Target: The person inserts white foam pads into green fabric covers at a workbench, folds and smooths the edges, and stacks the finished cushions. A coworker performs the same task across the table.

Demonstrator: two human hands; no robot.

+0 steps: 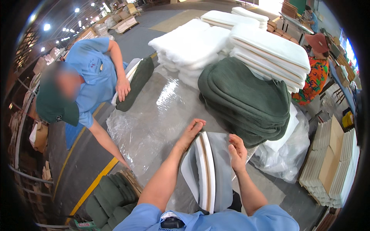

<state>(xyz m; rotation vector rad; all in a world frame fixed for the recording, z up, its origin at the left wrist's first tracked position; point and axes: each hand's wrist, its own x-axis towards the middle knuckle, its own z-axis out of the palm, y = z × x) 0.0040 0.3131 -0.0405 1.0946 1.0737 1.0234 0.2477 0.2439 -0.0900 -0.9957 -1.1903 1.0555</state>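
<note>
Hands grip pad [205,169] edge-up: left hand [190,133] pinches far end, right hand [237,152] grasps grey cover [223,169]. Keep cover taut, corners aligned, clear of plastic sheet [154,115].

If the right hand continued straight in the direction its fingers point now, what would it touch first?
The right hand rests on the grey cover, fingers pointing up and away. Straight on, it would probably first meet the stack of dark green cushion covers, though depth is hard to judge.

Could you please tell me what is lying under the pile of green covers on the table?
The green covers rest on clear plastic sheeting over the table. Whatever lies beneath the pile's middle is hidden.
</note>
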